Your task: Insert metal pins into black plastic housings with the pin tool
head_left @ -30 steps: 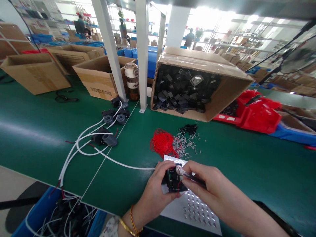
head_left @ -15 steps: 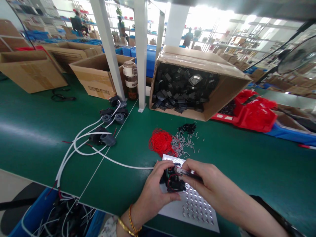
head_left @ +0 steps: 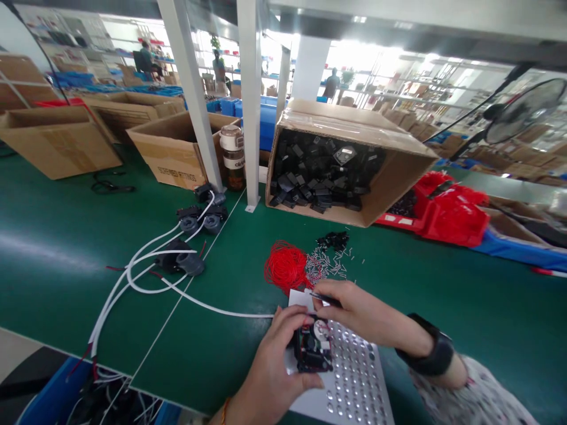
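Note:
My left hand (head_left: 277,366) is closed round a small open black housing (head_left: 315,361) with red wires and a round white part inside. A white cable (head_left: 221,310) runs from the hand's far side to the left. My right hand (head_left: 349,304) pinches a slim dark pen-like tool (head_left: 326,300), its tip pointing left just above the housing; its exact kind is unclear. Beneath both hands lies a white sheet (head_left: 310,401) with rows of shiny round domes. Beyond it are a coil of red wire (head_left: 286,265), a scatter of small metal pins (head_left: 325,264) and small black pieces (head_left: 334,240).
A cardboard box (head_left: 407,171) on its side holds many black housings. White-cabled black and grey assemblies (head_left: 179,260) lie at the left. A bottle (head_left: 233,156) stands by a metal post (head_left: 251,118). Red bins (head_left: 460,215) and a fan (head_left: 527,112) are at the right.
My right hand has lifted the tool up and away from the housing, uncovering its inside. The left hand keeps hold of the housing, now tilted more towards me. The camera view has shifted slightly.

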